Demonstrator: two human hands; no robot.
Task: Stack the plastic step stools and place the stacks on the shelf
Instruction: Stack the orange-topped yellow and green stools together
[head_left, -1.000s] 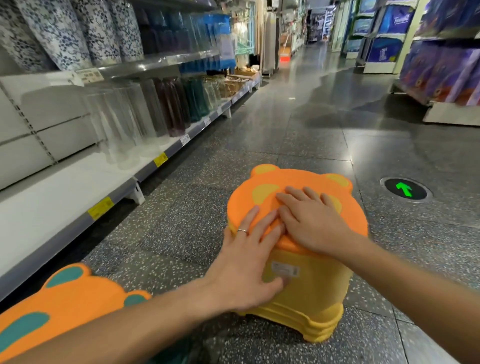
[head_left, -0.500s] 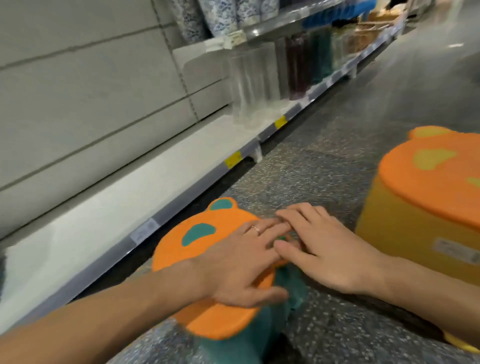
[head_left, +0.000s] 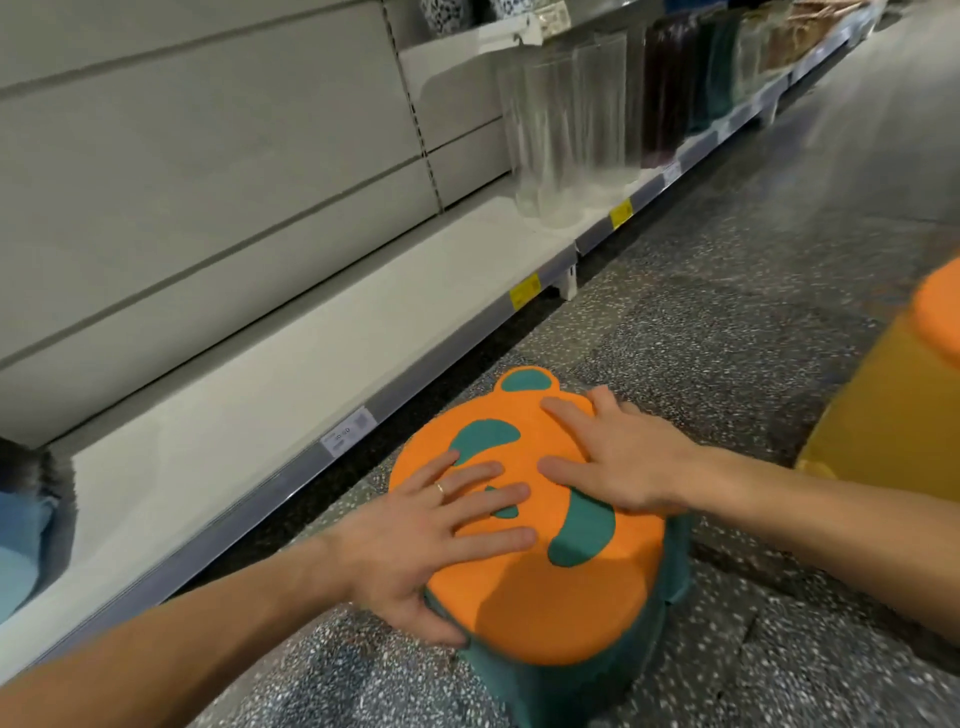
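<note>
Standing on the speckled floor (head_left: 727, 291) just under both palms, the green stool (head_left: 550, 571) with the orange bear-shaped top is the thing in hand at this moment. Its green body shows only below the seat, and I cannot tell whether one stool or several nested ones are there. The left hand (head_left: 436, 540) lies flat on the near-left part of the seat, fingers spread wide, and the thumb hooks down over the rim. The right hand (head_left: 623, 462) lies flat on the far-right part, fingers also spread; the far fingertips reach to the edge beside the bear ear. Neither hand is closed around anything: they press or rest on the top, nothing more.

I judge the step to be seating this stool firmly, or taking hold of it for lifting. The next move calls for both hands to slide to the opposite sides, below the rim, and then carry it to the left, where the white bottom shelf (head_left: 270, 374) has bare room near the hands. To the right of the right hand, apart from it, stands the yellow stool (head_left: 883, 405) with an orange top. Farther along the shelf stand clear glass vases (head_left: 566, 130), which the lift should avoid.
</note>
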